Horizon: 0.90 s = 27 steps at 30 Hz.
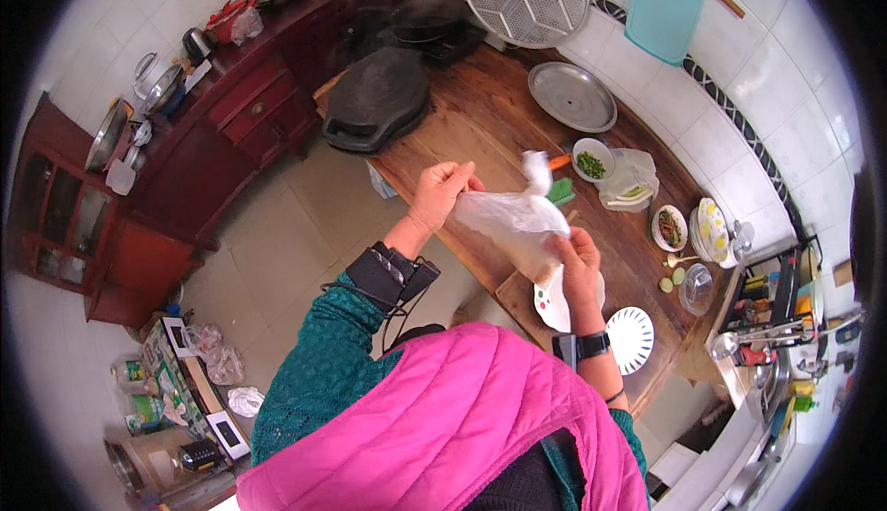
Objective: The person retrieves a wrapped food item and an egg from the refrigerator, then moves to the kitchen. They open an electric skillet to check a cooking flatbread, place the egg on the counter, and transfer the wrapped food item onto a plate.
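Stretched between my two hands over the wooden table [450, 126] is a thin, translucent plastic bag [509, 223]. My left hand [440, 196] pinches its left edge between thumb and fingers. The lower right part is gripped by my right hand [581, 261], and a twisted end sticks up, blurred. Whether the bag holds anything, I cannot tell. Below my right hand lies a white plate with coloured decoration [547, 306], partly hidden. A plate with radiating dark dashes [630, 340] is beside my right wrist. Beyond the bag lies a green-bristled brush [561, 192].
A black electric griddle [378, 98] occupies the table's far left corner. Towards the wall are a round metal tray [573, 97], a bowl of chopped greens [592, 159], a bag of vegetable pieces [629, 180], a bowl of food [669, 227] and a clear bowl [696, 289].
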{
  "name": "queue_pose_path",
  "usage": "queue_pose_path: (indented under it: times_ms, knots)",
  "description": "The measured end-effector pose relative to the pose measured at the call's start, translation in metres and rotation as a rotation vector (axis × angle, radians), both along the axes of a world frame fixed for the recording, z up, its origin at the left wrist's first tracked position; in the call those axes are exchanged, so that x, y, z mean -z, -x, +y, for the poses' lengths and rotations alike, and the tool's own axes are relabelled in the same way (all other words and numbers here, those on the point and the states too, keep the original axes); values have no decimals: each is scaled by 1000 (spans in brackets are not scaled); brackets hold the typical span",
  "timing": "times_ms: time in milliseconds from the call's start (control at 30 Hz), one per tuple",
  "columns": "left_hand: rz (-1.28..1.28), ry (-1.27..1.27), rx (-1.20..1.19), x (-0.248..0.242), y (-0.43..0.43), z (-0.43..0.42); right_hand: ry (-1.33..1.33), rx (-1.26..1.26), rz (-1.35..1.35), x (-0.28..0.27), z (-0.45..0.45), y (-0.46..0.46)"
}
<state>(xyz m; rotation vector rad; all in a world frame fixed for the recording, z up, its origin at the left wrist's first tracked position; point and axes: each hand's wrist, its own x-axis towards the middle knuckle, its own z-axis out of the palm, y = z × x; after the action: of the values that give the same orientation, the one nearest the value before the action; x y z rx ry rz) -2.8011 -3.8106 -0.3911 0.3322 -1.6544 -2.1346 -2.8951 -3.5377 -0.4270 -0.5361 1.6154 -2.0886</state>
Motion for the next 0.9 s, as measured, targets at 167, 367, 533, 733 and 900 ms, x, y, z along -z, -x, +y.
queue_pose_path:
  times_ms: [167,367,533,733,900]
  knots:
    - [-66,55,-268,43,10,-36,49,32,-125,49,-68,26]
    - [-300,88,-460,118,-24,-131,-141,132,-330,107,-74,45]
    - [-400,572,-746,148,-39,-207,-294,337,-484,146,-50,57]
    - [-575,902,-790,137,-48,-247,-284,442,-335,149,-23,73]
    - [-575,1296,-660,137,-59,-278,-422,621,81,118,-6,58]
